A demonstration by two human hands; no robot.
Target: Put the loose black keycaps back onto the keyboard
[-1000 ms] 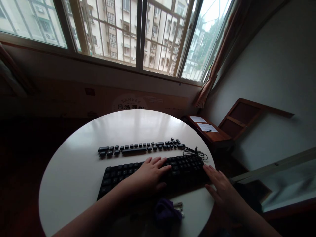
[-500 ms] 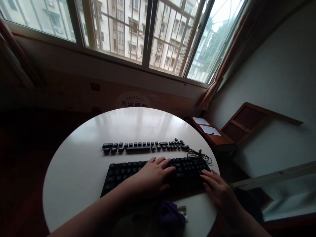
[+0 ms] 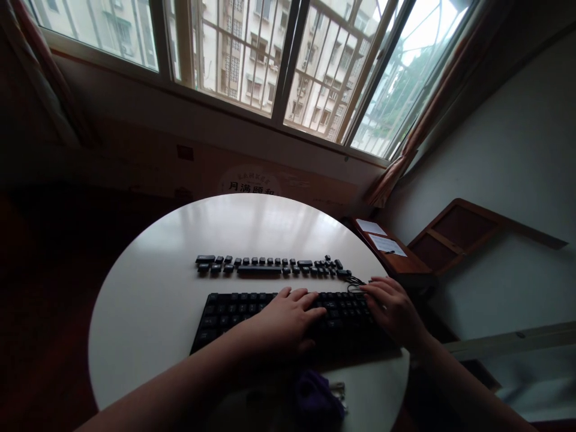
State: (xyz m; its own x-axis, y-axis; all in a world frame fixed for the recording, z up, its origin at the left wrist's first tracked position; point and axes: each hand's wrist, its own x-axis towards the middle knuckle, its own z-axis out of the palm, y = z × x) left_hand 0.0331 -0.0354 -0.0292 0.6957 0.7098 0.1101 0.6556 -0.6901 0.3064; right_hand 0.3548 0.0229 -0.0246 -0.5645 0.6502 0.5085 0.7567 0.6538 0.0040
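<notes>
over the keyboard (image 3: 218, 318), left hand (image 3: 290, 315) lies open, right hand (image 3: 392, 305) slightly curled, hold unclear.

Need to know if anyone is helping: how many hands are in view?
2: the left hand lies over the middle of the black keyboard; the right hand is at its far right corner, beside the cable. No others show.
</notes>
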